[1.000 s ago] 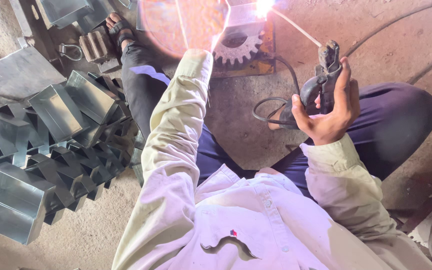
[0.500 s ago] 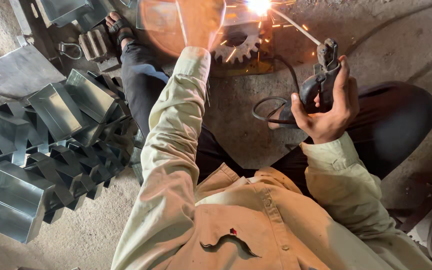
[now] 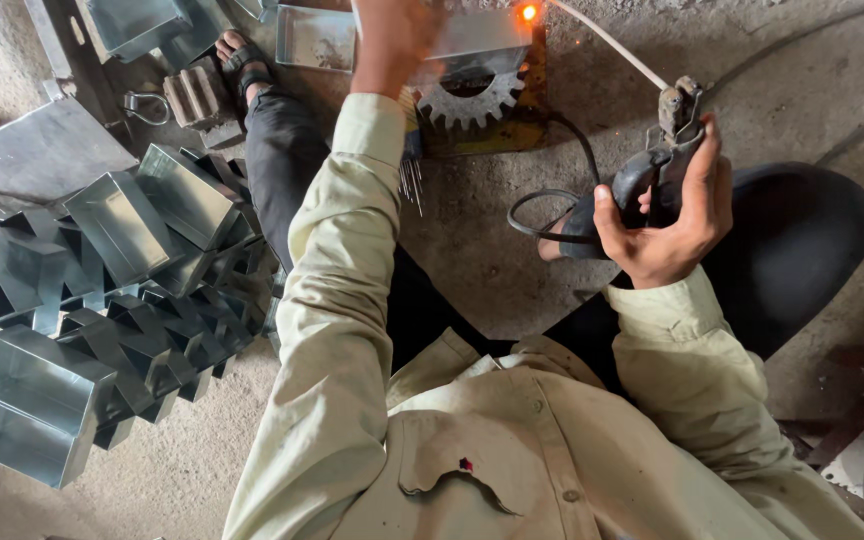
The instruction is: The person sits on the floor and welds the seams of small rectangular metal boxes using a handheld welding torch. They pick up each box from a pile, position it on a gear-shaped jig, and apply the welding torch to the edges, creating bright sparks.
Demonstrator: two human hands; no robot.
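My right hand [image 3: 674,220] grips a black welding electrode holder [image 3: 657,160]. Its thin rod [image 3: 607,40] runs up and left to a glowing orange spot [image 3: 528,12] at the corner of a grey sheet-metal box [image 3: 477,35]. My left hand [image 3: 392,35] reaches forward and rests on that box, holding it down. The box sits over a toothed steel gear [image 3: 472,98] on a yellowish metal block [image 3: 517,125]. A black cable [image 3: 547,205] loops from the holder across the ground.
A heap of several grey sheet-metal boxes [image 3: 102,290] lies at the left. A flat metal sheet [image 3: 37,150] and another open box [image 3: 314,38] are at the top left. My sandalled foot [image 3: 242,55] stretches forward. Spare rods [image 3: 412,180] lie by the gear.
The bright welding flare and orange glare have died to a small glowing spot. The view has moved closer, and my right hand with the holder stays at the right.
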